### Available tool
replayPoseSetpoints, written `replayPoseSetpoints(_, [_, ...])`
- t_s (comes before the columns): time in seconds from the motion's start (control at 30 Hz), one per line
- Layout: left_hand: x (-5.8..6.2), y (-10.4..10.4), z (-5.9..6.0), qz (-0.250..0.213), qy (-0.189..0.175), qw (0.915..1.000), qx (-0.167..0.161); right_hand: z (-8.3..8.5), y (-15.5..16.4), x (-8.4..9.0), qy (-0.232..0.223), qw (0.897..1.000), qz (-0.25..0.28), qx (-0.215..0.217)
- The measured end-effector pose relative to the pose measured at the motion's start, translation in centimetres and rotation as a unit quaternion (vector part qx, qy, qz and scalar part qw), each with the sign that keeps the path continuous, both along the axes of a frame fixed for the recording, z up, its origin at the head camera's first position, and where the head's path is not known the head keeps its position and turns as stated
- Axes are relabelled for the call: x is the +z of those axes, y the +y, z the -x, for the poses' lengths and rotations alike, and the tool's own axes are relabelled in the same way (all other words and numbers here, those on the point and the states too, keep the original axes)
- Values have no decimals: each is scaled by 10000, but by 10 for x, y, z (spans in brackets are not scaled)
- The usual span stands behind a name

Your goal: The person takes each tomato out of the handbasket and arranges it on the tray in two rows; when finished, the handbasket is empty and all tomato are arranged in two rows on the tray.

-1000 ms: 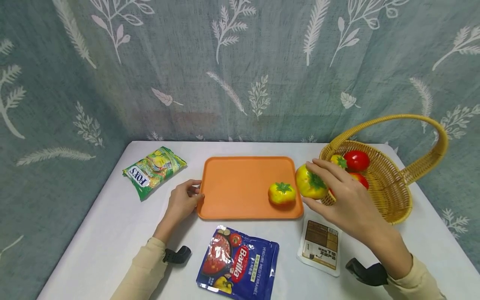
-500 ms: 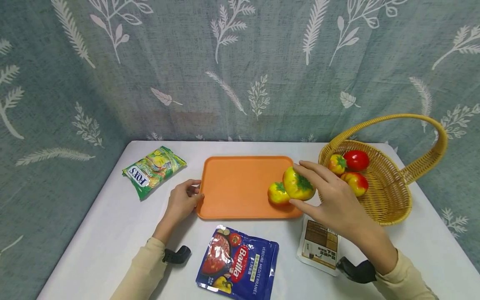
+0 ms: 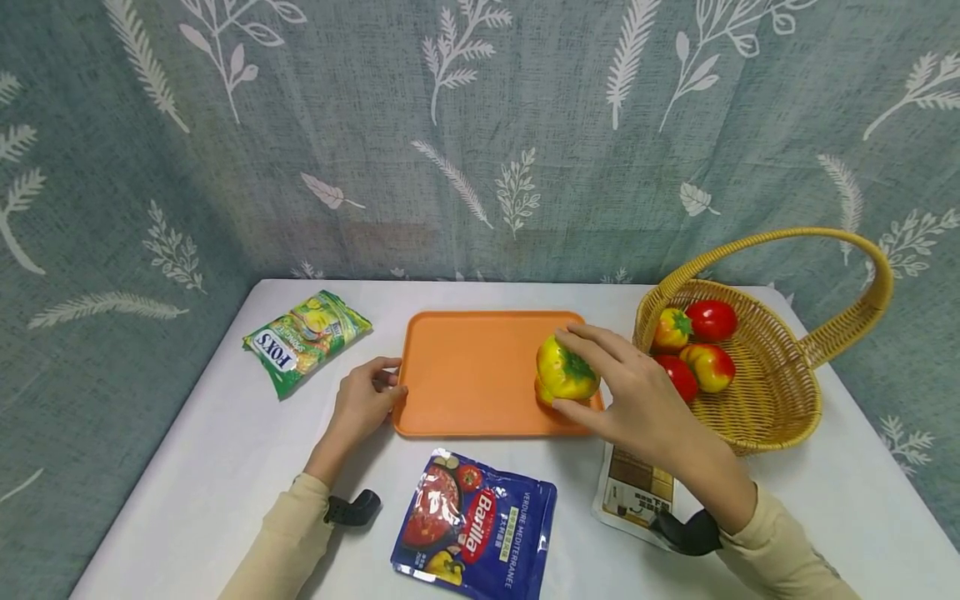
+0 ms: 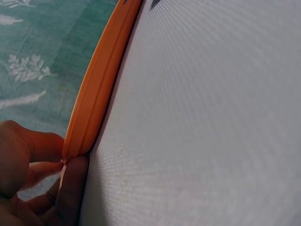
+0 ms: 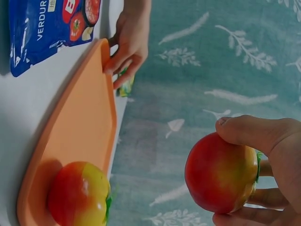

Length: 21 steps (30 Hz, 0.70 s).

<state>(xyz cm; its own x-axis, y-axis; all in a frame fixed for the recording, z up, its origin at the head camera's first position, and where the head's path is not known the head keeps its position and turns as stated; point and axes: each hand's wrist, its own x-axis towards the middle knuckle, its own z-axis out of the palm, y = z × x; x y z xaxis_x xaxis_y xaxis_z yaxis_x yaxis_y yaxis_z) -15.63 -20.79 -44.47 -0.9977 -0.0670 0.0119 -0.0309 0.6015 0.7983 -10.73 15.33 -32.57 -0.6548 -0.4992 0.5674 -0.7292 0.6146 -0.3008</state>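
Note:
My right hand [image 3: 637, 400] holds a yellow-red tomato [image 3: 558, 368] with a green leafy top between thumb and fingers, over the right part of the orange tray [image 3: 472, 375]. Seen from the right wrist, the held tomato [image 5: 218, 174] is raised clear of the tray, its red underside showing. A second yellow-red tomato [image 5: 77, 193] sits on the tray; in the head view the held one mostly hides it. At the tray's left edge, my left hand [image 3: 365, 396] pinches the rim, thumb and fingers on it in the left wrist view.
A wicker basket [image 3: 780, 408] with a tall handle stands at the right, with several red and yellow fruits inside. A green Fox's bag [image 3: 307, 342] lies at back left. In front are a blue Barilla pouch [image 3: 476, 525] and a brown-and-white packet [image 3: 637, 492], partly under the right wrist.
My right hand has carried the tomato left from beside the basket to above the tomato on the tray. More of the basket's fruit shows. The left hand stays at the tray rim.

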Motion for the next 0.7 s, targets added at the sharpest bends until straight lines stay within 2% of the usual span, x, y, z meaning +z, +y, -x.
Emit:
replayPoseSetpoints(0.37, [3,1,1,52,-58,10000,-14,5,-14,-3,-201,9996,-119,132])
replayPoseSetpoints(0.7, [1,0,1,131,-17,9999,-28,17,-32,-15,-390,9984,-241,345])
